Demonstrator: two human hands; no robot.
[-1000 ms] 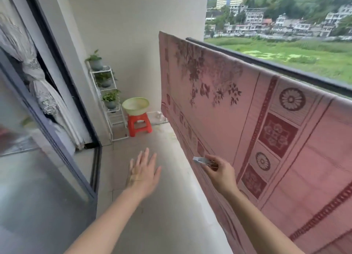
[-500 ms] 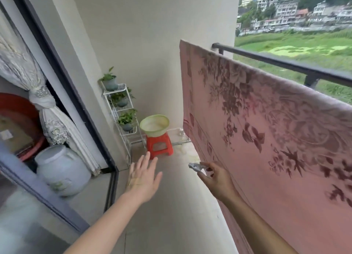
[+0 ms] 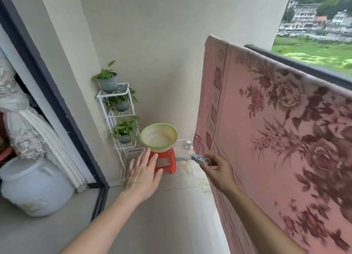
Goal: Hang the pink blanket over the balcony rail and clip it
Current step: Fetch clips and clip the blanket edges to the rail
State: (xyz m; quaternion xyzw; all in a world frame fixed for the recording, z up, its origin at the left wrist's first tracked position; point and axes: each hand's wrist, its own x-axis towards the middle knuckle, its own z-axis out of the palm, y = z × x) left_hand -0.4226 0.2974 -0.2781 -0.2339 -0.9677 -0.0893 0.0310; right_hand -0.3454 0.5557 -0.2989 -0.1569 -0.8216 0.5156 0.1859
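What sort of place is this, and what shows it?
Most likely a home balcony: a pink blanket draped over the outer rail, fields beyond, and potted plants on a white rack.

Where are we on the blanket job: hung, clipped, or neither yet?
Done: the pink blanket drapes over the balcony rail. In hand: the right hand pinches a grey clip; the left hand is open, empty. Left: no clip shows on the visible top edge, so clipping remains.
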